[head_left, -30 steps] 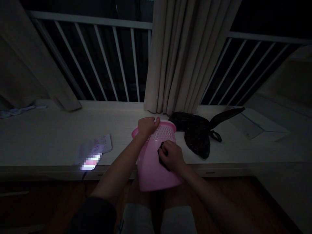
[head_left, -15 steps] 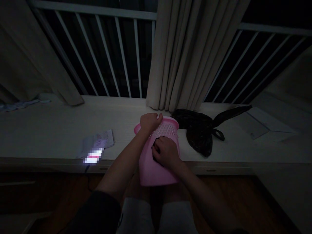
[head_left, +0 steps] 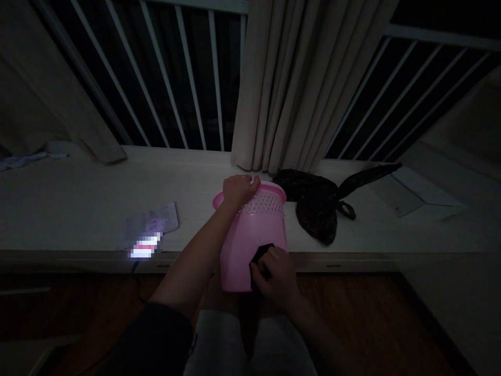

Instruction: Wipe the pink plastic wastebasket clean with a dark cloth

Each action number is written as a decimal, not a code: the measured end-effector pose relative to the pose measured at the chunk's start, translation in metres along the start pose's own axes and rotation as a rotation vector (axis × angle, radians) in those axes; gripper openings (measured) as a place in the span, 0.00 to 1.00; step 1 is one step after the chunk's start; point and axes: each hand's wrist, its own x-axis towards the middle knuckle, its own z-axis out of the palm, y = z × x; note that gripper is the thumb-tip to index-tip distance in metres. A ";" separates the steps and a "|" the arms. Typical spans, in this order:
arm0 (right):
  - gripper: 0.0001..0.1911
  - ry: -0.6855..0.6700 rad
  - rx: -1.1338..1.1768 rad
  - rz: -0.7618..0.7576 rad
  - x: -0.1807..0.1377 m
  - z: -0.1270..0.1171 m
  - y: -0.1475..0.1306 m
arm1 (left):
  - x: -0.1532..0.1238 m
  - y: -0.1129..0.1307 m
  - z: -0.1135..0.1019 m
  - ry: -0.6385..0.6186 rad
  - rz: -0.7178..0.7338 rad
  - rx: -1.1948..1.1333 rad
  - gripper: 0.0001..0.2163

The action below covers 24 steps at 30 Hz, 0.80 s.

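Note:
A pink plastic wastebasket (head_left: 245, 237) with a honeycomb mesh band below its rim is in front of me, between my legs and the white ledge. My left hand (head_left: 239, 192) is closed over the basket's rim at the top. Against the lower right of the basket's side, my right hand (head_left: 277, 269) presses a dark cloth (head_left: 261, 254), its fingers bunched round it. Much of the cloth is hidden under those fingers. The basket's inside does not show.
On the white ledge (head_left: 94, 198) lie black plastic bags (head_left: 319, 209) to the right and papers (head_left: 168, 216) to the left. A blurred-out bright device (head_left: 144, 245) with a cord sits at the ledge's front edge. Curtains (head_left: 274, 89) and window bars stand behind.
My right hand has slid down the basket's side with the dark cloth, from the middle to near its lower end. My left hand keeps its hold on the rim. The view has shifted slightly.

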 end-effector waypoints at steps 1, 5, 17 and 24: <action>0.12 0.008 0.016 0.009 -0.001 0.000 0.001 | 0.000 0.000 0.000 -0.002 0.002 -0.008 0.30; 0.12 0.048 0.054 0.021 0.002 -0.002 0.004 | 0.001 -0.001 0.002 0.009 0.002 -0.017 0.30; 0.16 0.120 0.099 0.191 0.031 0.002 0.033 | 0.002 -0.002 0.003 0.017 -0.020 0.005 0.30; 0.15 0.077 0.033 0.207 0.066 0.006 0.038 | 0.001 -0.002 0.003 0.039 -0.023 0.037 0.29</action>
